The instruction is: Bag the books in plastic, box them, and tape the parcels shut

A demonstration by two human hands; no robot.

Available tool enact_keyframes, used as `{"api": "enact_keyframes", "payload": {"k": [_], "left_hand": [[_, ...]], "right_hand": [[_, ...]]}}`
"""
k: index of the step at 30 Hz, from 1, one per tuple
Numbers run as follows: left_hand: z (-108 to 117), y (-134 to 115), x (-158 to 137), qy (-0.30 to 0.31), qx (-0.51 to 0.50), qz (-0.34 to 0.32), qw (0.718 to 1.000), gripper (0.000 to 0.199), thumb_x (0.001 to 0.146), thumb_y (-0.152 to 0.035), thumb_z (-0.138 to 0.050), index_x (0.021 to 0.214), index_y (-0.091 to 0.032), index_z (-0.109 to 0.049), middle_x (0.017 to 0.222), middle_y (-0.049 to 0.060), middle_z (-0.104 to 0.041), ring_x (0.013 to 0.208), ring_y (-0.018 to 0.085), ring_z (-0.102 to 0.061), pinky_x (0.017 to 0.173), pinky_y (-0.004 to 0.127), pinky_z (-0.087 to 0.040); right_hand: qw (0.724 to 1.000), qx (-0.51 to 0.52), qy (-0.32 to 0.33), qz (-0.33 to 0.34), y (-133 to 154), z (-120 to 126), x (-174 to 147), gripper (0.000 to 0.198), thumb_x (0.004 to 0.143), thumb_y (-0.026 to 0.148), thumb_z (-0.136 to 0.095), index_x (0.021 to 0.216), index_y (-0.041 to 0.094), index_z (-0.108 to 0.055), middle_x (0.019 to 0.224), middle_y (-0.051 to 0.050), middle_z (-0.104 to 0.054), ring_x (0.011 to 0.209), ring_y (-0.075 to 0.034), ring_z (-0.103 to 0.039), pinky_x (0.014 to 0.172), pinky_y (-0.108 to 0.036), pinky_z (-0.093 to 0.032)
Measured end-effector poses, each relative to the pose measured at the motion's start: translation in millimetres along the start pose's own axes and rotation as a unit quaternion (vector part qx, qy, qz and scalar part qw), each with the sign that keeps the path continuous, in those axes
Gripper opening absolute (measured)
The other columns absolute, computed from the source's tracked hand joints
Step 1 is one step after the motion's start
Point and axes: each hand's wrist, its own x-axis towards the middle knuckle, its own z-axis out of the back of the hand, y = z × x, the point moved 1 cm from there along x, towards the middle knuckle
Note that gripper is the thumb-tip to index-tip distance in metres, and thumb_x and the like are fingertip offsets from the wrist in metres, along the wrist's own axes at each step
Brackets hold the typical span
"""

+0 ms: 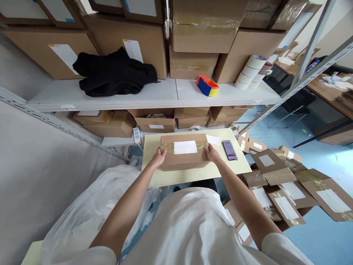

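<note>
A taped cardboard box with a white label on top rests on the pale yellow table. My left hand grips its left end, thumb on the upper edge. At the opposite end my right hand holds the box the same way. The undersides of both hands' fingers are partly hidden by the box. Just beyond the right hand lies a white paper slip, partly behind the box. To the right of it is a phone with its screen lit.
A shelf behind the table carries large boxes, a black garment, a colourful tape ring and tape rolls. Labelled parcels pile up on the floor at right. A plastic bag bulges at left.
</note>
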Motion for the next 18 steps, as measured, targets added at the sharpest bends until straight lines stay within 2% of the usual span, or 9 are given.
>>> {"api": "enact_keyframes", "payload": {"k": [3, 6, 9, 13, 18], "left_hand": [[-8.1, -3.8, -5.7, 0.021, -0.011, 0.014, 1.000, 0.056, 0.092, -0.049, -0.036, 0.137, -0.017, -0.045, 0.131, 0.015, -0.060, 0.120, 0.029, -0.058, 0.093, 0.039, -0.048], [-6.1, -5.6, -13.0, 0.030, -0.025, 0.010, 0.999, 0.055, 0.092, -0.048, -0.036, 0.139, -0.021, -0.044, 0.135, 0.013, -0.058, 0.123, 0.031, -0.056, 0.097, 0.042, -0.045], [0.5, -10.5, -23.8, 0.036, -0.025, 0.002, 0.999, 0.055, 0.093, -0.049, -0.032, 0.141, -0.023, -0.041, 0.137, 0.011, -0.057, 0.124, 0.033, -0.054, 0.100, 0.045, -0.043], [14.2, -24.2, -42.5, 0.031, -0.030, -0.016, 0.999, 0.056, 0.093, -0.050, -0.034, 0.142, -0.024, -0.041, 0.134, 0.010, -0.059, 0.124, 0.034, -0.054, 0.101, 0.045, -0.042], [21.2, -58.5, -56.4, 0.063, -0.102, -0.096, 0.988, 0.058, 0.089, -0.055, -0.043, 0.137, -0.024, -0.047, 0.124, 0.009, -0.064, 0.121, 0.029, -0.054, 0.099, 0.043, -0.044]], "right_hand": [[1.000, -0.011, -0.011, -0.021, 7.7, -8.7, -9.8, 0.056, 0.096, 0.044, -0.030, 0.140, 0.013, -0.042, 0.121, -0.020, -0.064, 0.104, -0.028, -0.065, 0.086, -0.041, -0.047], [0.999, -0.023, -0.011, -0.027, 7.3, -3.3, -24.9, 0.052, 0.095, 0.043, -0.032, 0.138, 0.015, -0.044, 0.122, -0.019, -0.064, 0.105, -0.028, -0.065, 0.085, -0.040, -0.047], [0.999, -0.037, -0.014, -0.031, 3.6, 10.8, -42.0, 0.054, 0.095, 0.047, -0.031, 0.137, 0.015, -0.043, 0.119, -0.020, -0.065, 0.104, -0.029, -0.065, 0.083, -0.040, -0.047], [0.999, -0.003, -0.036, -0.014, -4.3, 33.6, -70.2, 0.061, 0.092, 0.060, -0.029, 0.135, 0.019, -0.045, 0.108, -0.015, -0.069, 0.096, -0.027, -0.066, 0.080, -0.038, -0.048], [0.999, 0.027, -0.042, -0.009, -24.1, 62.3, -112.6, 0.059, 0.091, 0.061, -0.030, 0.131, 0.021, -0.045, 0.097, -0.010, -0.069, 0.089, -0.026, -0.066, 0.076, -0.034, -0.047]]}}
